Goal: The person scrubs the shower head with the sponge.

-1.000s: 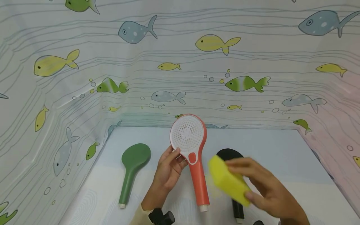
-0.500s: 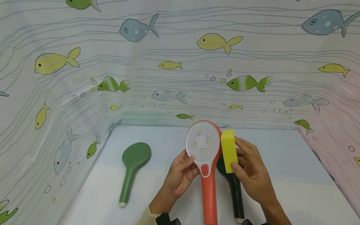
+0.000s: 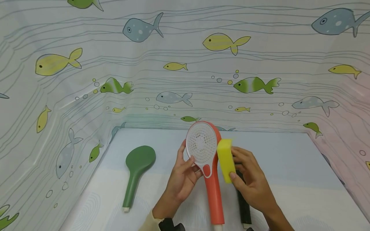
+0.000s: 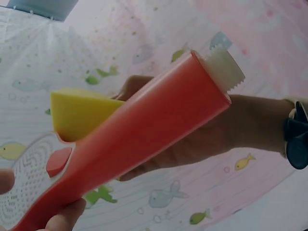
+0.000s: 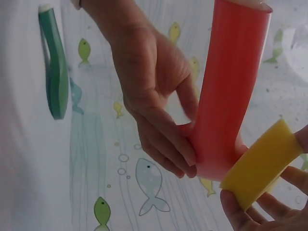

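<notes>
My left hand [image 3: 185, 175] grips an orange shower head [image 3: 209, 170] at its neck and holds it upright, the white perforated face [image 3: 201, 141] turned toward me. My right hand [image 3: 245, 179] pinches a yellow sponge [image 3: 226, 159] and presses it against the right edge of the head. In the left wrist view the orange handle [image 4: 154, 130] runs diagonally with the sponge [image 4: 79, 113] behind it. The right wrist view has the left hand's fingers [image 5: 168, 144] curled round the orange neck [image 5: 226, 106], the sponge [image 5: 262, 163] beside it.
A green shower head [image 3: 136, 173] lies face down on the pale mat [image 3: 95, 202] at the left. A black shower head [image 3: 243, 205] lies behind my right hand, mostly hidden. Fish-patterned curtain walls [image 3: 185, 64] close in the back and both sides.
The right hand brought the sponge up from the lower right to the orange head's right edge, then slid it down a little. The orange head shifted right, then slightly back left.
</notes>
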`<action>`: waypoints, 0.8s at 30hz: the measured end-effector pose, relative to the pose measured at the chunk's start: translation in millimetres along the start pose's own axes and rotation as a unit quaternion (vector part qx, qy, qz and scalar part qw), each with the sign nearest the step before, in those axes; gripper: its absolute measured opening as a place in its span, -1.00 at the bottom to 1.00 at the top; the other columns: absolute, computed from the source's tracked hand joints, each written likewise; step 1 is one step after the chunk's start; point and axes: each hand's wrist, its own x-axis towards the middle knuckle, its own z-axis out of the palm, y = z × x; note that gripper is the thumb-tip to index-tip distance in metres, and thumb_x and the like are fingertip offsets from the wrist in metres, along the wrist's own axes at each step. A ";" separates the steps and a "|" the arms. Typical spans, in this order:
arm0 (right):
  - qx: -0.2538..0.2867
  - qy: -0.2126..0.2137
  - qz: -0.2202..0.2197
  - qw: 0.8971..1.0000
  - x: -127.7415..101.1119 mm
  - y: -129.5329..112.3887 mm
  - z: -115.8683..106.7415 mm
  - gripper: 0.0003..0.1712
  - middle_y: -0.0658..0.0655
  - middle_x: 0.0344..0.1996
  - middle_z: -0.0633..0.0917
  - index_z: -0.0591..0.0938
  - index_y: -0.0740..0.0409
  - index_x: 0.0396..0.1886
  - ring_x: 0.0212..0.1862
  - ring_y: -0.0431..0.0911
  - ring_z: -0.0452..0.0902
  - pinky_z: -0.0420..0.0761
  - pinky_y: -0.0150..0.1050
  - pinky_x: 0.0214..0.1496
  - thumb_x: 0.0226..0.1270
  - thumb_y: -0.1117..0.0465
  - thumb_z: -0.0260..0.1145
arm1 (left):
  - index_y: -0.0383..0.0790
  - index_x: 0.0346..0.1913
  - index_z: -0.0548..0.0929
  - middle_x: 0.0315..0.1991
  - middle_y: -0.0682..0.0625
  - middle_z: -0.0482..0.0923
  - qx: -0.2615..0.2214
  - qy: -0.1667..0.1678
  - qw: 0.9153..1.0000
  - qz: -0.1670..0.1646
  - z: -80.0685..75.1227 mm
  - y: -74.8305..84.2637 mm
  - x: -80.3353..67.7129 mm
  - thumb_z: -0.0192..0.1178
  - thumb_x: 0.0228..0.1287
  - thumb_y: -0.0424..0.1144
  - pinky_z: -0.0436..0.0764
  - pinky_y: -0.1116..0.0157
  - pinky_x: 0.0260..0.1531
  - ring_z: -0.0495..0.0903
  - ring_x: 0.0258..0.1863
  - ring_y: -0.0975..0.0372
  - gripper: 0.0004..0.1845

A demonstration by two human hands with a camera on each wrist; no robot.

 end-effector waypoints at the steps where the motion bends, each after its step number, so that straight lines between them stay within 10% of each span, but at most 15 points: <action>1: -0.003 -0.005 0.003 1.000 -0.2 -0.5 0.6 -0.28 0.32 0.38 0.28 0.25 0.44 0.45 0.15 -0.09 0.44 0.60 -0.42 0.13 0.28 0.62 0.15 | 0.37 0.53 -0.08 0.52 -0.06 0.18 0.000 0.005 1.000 -0.002 0.4 0.5 0.1 -0.07 0.57 -0.31 0.65 0.30 0.02 0.55 0.15 0.10 -0.29; 14: 0.002 -0.073 0.018 0.997 -5.4 -4.5 7.3 -0.27 0.25 0.36 0.34 0.31 0.36 0.43 0.18 -0.15 0.44 0.64 -0.36 0.07 0.23 0.63 0.19 | 0.31 0.56 -0.30 0.48 -0.13 0.15 0.043 0.035 0.997 -0.048 2.2 -3.3 -1.7 0.28 0.30 -0.47 0.65 0.32 0.10 0.60 0.06 0.17 0.13; 24: -0.148 -0.132 0.043 0.979 -5.8 -14.7 8.5 -0.30 0.03 0.31 0.47 0.50 -0.07 0.36 0.21 -0.17 0.44 0.65 -0.29 0.12 0.22 0.37 0.39 | 0.29 0.58 -0.29 0.34 -0.08 0.26 -0.023 0.028 0.999 0.003 -2.4 8.9 -3.0 0.20 0.34 -0.48 0.55 0.24 0.27 0.56 0.22 0.01 0.08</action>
